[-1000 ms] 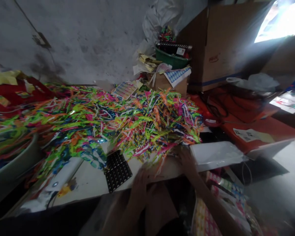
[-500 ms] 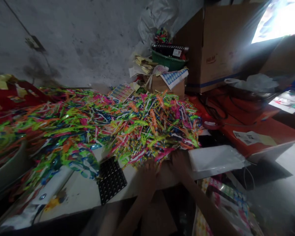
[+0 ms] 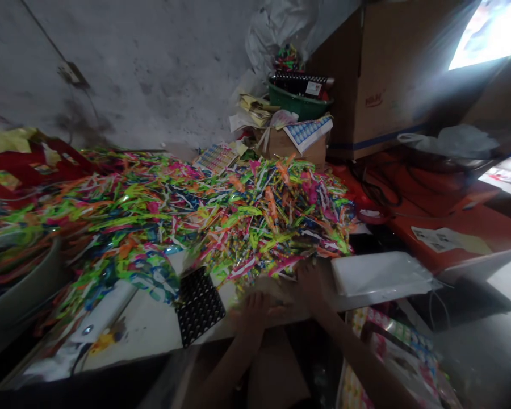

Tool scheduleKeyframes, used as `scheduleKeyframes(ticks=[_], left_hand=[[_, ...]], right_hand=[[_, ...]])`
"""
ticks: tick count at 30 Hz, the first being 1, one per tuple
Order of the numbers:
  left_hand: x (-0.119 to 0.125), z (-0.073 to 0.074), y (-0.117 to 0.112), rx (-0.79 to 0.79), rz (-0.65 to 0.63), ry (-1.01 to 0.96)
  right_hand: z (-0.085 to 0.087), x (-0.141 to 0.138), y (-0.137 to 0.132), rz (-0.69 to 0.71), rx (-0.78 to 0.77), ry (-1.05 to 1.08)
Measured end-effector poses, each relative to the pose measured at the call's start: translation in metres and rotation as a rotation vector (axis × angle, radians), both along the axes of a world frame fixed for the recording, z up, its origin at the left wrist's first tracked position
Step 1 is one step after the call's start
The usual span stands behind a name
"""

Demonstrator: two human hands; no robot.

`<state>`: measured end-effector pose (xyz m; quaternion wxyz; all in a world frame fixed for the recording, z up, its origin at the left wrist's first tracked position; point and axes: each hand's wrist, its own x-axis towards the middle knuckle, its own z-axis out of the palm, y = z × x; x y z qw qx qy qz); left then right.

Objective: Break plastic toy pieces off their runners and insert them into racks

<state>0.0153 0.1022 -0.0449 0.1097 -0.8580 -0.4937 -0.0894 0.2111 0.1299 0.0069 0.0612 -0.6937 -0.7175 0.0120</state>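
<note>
Cardboard box (image 3: 394,62) beyond the pile (image 3: 242,218) bears red lettering (image 3: 373,100).

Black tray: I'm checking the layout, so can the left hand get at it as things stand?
Likely yes: the black tray lies beside the left hand, and nothing raised shows between them. Whether that hand holds something is too dim to tell.

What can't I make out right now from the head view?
Head view, throughout:
Left hand: whatever lies beneath is hidden by the hand.
Right hand: grip unclear, fingers dim and blurred.
Colourful pile: lower pieces covered by upper ones.
Pale tub: cut off by left edge.
Paper sheet: print too small.
</note>
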Motion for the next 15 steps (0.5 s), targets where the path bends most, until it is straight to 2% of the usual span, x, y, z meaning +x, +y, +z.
scheduleKeyframes(ticks=[4,7,15], left_hand=[[0.006,0.000,0.009,0.011,-0.081,0.025],[0.013,0.000,0.016,0.028,-0.087,0.025],[0.028,-0.002,0.030,0.104,0.035,-0.042]], right_hand=[[0.015,-0.005,0.000,-0.029,-0.160,0.073],[0.020,-0.009,0.003,-0.045,-0.222,0.111],[0.014,-0.027,0.016,-0.161,-0.177,0.108]])
